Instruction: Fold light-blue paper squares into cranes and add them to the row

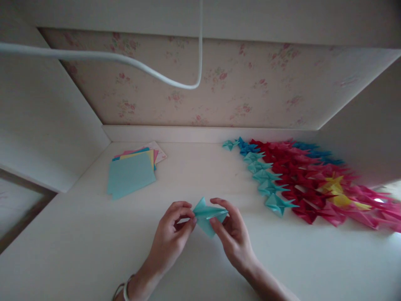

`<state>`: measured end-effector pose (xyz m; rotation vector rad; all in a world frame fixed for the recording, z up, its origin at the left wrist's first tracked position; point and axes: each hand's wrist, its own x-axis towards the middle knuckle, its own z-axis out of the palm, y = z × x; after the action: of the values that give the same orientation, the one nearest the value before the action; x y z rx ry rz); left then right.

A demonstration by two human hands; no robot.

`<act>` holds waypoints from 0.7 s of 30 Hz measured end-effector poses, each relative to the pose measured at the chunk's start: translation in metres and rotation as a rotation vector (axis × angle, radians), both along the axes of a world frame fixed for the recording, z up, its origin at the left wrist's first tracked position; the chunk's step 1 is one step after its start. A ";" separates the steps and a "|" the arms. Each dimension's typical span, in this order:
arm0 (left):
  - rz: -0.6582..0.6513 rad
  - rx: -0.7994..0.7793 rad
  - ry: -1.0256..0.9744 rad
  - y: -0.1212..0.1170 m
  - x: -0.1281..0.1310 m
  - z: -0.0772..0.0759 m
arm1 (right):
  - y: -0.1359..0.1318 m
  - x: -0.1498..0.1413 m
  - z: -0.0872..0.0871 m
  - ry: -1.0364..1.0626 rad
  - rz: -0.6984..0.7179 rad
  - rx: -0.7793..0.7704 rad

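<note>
Between my two hands, a little above the white desktop, is a light teal folded paper crane point(205, 213) with one wing point sticking up and another part hanging down. My left hand point(173, 228) pinches its left tip between thumb and fingers. On the other side, my right hand point(232, 234) holds the crane with the thumb on its near face and fingers curled round the right end. The right index finger arches above the paper. Part of the crane's right end is hidden by the fingers.
A stack of coloured paper sheets point(133, 173), teal on top, lies at the left. Rows of folded paper cranes point(300, 179) in teal, blue, red, pink and yellow spread over the right. A white cable point(156, 76) hangs in front of the flowered back wall point(219, 96).
</note>
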<state>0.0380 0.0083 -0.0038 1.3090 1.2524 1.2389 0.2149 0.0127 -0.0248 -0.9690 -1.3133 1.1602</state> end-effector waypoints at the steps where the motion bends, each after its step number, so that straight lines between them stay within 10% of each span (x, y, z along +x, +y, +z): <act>1: -0.006 -0.003 -0.001 0.000 0.000 0.000 | 0.000 0.000 0.000 -0.011 -0.004 0.053; 13: -0.047 0.042 0.135 0.005 -0.005 -0.001 | 0.002 0.003 0.009 -0.311 -0.072 0.214; 21: -0.013 -0.068 0.043 0.006 -0.005 0.000 | 0.009 0.003 0.011 -0.273 -0.081 0.057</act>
<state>0.0334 0.0139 -0.0040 1.2983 1.3031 1.1545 0.2177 0.0221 -0.0139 -1.1572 -1.4999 0.9470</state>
